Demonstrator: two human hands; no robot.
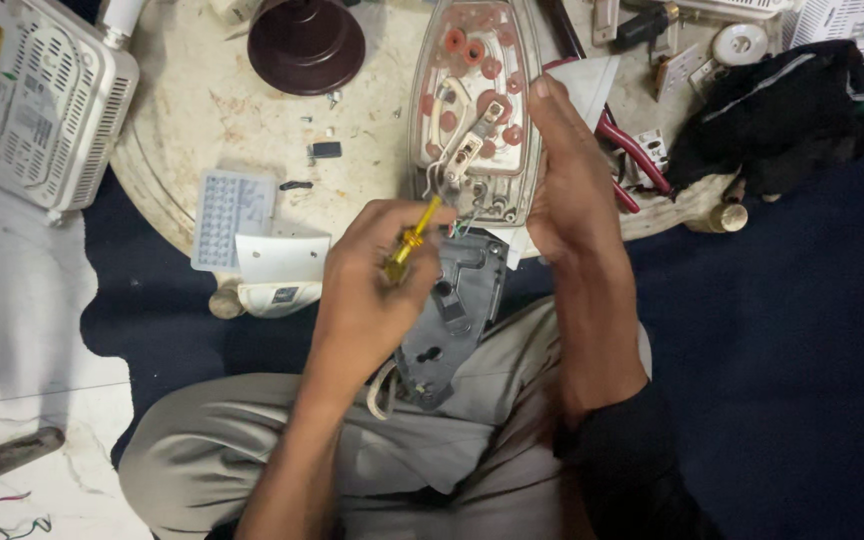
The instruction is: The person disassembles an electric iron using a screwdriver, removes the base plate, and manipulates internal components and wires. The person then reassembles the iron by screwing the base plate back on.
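Note:
My left hand [377, 290] is closed around a yellow-handled screwdriver [410, 240], whose tip points at the wires at the rear of an opened clothes iron. The iron's soleplate [472, 100], pale with red rings and a white terminal strip, lies on the round stone table [212, 110]. My right hand [572, 175] grips the soleplate's right edge, fingers pointing up along it. The iron's grey plastic housing [452, 300] hangs off the table edge onto my lap, between both hands.
A dark brown dome-shaped part [305, 42] and small screws [332, 98] lie at the table's top. A white router [37, 100] sits far left, with a white perforated panel [232, 215] and white adapter [282, 260] nearby. Red-handled pliers [632, 150] and black cloth [772, 110] lie right.

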